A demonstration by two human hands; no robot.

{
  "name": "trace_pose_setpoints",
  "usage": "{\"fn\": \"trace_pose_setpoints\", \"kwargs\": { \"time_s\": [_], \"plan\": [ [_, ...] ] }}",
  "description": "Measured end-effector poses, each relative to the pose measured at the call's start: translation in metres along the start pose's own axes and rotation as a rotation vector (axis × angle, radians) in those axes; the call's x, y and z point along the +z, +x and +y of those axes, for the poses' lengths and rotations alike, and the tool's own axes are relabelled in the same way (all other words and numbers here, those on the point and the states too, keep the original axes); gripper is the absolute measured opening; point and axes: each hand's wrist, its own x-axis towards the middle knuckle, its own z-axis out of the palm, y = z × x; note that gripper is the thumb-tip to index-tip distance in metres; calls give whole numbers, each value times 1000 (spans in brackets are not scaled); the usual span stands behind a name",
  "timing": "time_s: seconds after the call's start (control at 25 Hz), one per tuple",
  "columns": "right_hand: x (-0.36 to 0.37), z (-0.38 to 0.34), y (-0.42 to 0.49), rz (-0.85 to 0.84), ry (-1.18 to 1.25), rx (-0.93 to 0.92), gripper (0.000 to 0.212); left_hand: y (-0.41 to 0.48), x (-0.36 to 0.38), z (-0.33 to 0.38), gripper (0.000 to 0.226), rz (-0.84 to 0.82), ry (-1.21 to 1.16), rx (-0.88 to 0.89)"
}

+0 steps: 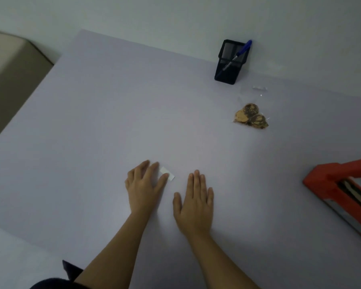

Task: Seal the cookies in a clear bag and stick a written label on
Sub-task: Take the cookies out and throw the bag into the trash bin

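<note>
While both hands lie palm down on the pale table, neither one grips anything. The left hand is spread wide with straight fingers, and its thumb rests across the near edge of a small white label. The rest of the label shows just beyond the thumb, beside the forefinger, and it is too small to tell whether anything is written on it. The right hand lies just beside the left, apart from it and from the label, with its fingers straight and close together and its thumb out to the side. Well beyond the right hand and off to its right, the cookies sit bunched in the near end of a clear bag, which lies flat on the table; I cannot tell whether the bag is sealed. Farther off past the bag stands a black mesh pen holder against the wall, with a blue pen leaning in it. Far to the right of the right hand, a red rack sits at the table's edge.
</note>
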Motion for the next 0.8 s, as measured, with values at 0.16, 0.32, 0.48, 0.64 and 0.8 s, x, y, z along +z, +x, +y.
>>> {"fn": "trace_pose_setpoints", "kwargs": {
  "time_s": [0.16,0.32,0.48,0.64,0.8],
  "plan": [
    [1,-3,-1,-3,-10,1,66,0,4,-7,39,35,-9,65],
    [2,-1,-2,9,-10,8,67,-1,5,-6,35,63,-57,82],
    [3,0,0,8,-14,3,67,0,5,-5,28,67,-89,92],
    [3,0,-1,-7,-45,1,68,0,5,-7,23,73,-106,131],
    [2,0,-1,-29,-61,-12,71,-15,-1,-23,39,-37,-4,297]
  ]
}}
